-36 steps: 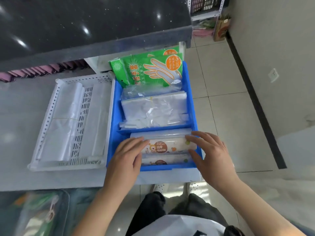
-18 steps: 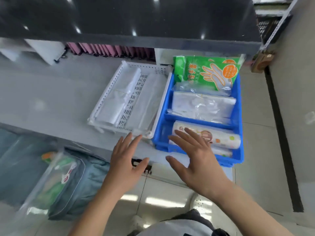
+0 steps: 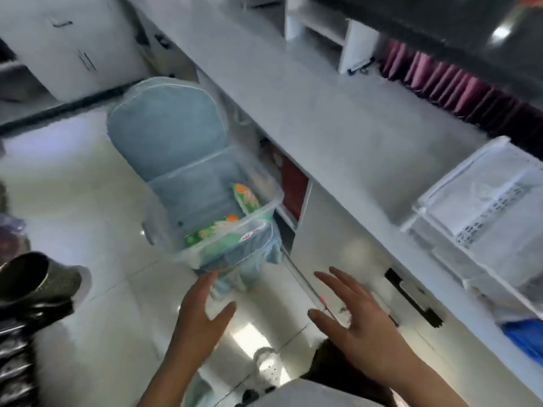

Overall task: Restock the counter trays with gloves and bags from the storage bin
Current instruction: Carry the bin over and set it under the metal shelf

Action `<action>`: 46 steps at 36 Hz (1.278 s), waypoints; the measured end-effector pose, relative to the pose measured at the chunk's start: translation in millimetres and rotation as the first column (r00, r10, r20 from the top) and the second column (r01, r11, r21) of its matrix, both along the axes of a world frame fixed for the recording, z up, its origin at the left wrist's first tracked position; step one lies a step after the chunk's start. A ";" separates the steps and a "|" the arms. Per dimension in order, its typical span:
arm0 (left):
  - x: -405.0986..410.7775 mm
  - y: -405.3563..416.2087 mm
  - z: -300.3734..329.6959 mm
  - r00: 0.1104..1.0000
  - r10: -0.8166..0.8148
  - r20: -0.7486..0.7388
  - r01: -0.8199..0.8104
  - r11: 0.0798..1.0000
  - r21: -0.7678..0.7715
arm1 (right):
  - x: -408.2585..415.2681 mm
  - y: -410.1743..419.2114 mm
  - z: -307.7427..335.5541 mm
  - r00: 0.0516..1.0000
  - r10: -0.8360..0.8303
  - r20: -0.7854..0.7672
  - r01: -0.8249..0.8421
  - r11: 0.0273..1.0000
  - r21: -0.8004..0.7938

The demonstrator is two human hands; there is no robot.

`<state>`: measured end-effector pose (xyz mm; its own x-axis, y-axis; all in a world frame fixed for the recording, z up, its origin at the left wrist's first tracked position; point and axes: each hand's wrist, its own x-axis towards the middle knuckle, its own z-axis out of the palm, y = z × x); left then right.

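Note:
A clear plastic storage bin (image 3: pixel 164 227) stands on the floor beside the counter, lined with pale blue fabric. Green glove packets (image 3: pixel 219 230) lie inside it near its front rim. My left hand (image 3: pixel 202 309) hovers open just below the bin's front edge, fingertips close to it. My right hand (image 3: pixel 355 315) is open too, to the right of the bin and in front of the counter's face. The white slotted tray (image 3: pixel 482 207) sits on the counter at the right. Only a corner of the blue tray (image 3: pixel 526 339) shows at the right edge.
The grey counter (image 3: pixel 323 113) runs diagonally across the view, with a black handle (image 3: pixel 411 298) on its front. A row of pink and maroon items (image 3: pixel 458 83) lines the back. Dark objects (image 3: pixel 32 280) crowd the left edge on the white tiled floor.
My view has swung left and down from the trays to the storage bin on the floor. Both hands left the blue tray and now hover open near the bin.

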<state>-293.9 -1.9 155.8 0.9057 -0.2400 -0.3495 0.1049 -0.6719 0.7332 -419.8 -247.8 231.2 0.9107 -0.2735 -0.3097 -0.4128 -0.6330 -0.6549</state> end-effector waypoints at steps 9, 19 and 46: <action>67.8 65.7 -39.0 0.921 0.316 -0.227 -0.330 0.944 -0.025 | 146.7 0.1 -44.7 0.989 0.101 -0.110 -0.091 0.992 0.093; 191.6 84.1 -82.9 0.725 0.564 -0.396 -0.560 0.817 0.137 | 376.2 -13.8 -139.9 0.991 0.020 -0.131 -0.003 0.992 0.129; 374.8 118.3 -232.6 0.442 0.643 -0.625 -0.760 0.639 0.119 | 558.3 -81.0 -281.8 0.806 -0.471 -0.358 0.473 0.877 -0.089</action>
<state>80.9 116.4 -76.7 0.4170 0.2811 -0.8644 0.9059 -0.0515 0.4203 138.6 -328.7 -50.6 0.4952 -0.6383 -0.5894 -0.8648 -0.2968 -0.4051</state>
